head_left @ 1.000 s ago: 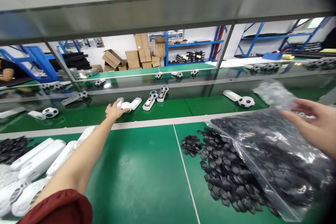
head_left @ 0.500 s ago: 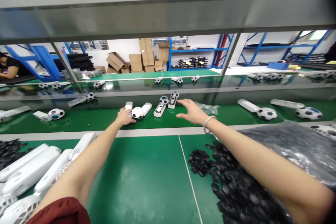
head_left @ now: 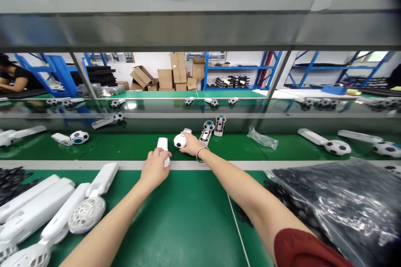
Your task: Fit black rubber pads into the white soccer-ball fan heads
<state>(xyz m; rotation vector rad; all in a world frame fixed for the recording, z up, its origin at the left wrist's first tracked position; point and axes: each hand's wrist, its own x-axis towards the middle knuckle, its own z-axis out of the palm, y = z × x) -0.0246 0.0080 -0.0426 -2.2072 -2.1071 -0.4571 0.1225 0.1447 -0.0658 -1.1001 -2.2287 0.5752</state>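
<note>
A: Quick q: where's each hand rn?
B: L hand (head_left: 154, 167) is at the near edge of the green belt (head_left: 125, 148), fingers bent over the ball end of a white piece (head_left: 162, 143). Partly closed, looks like it has hold of it. Can't tell if it's lifted.
A: Which way's that one lie?
B: Long axis runs approx. straight away from the person: handle tip far, ball end near, by the pale rail (head_left: 125, 165).
A: And R hand (head_left: 191, 144)?
B: A bit farther out, over the belt. Thumb & fingers closed on a football piece (head_left: 180, 141) from its right side. Ball sticks out L of the fingers; handle tip shows just beyond them, slightly R. Middle's hidden, so exact axis = can't tell.
A: Gap btwn the two?
B: Near, not touching. The football piece is R of the white piece; its ball faces the L hand's side.
A: Anything else close?
B: Two open handles (head_left: 205, 137) on the belt, just past R hand & to its right, ball ends away from the person. R hand's def. nearer. Clear bag (head_left: 263, 138) lies farther R.
</note>
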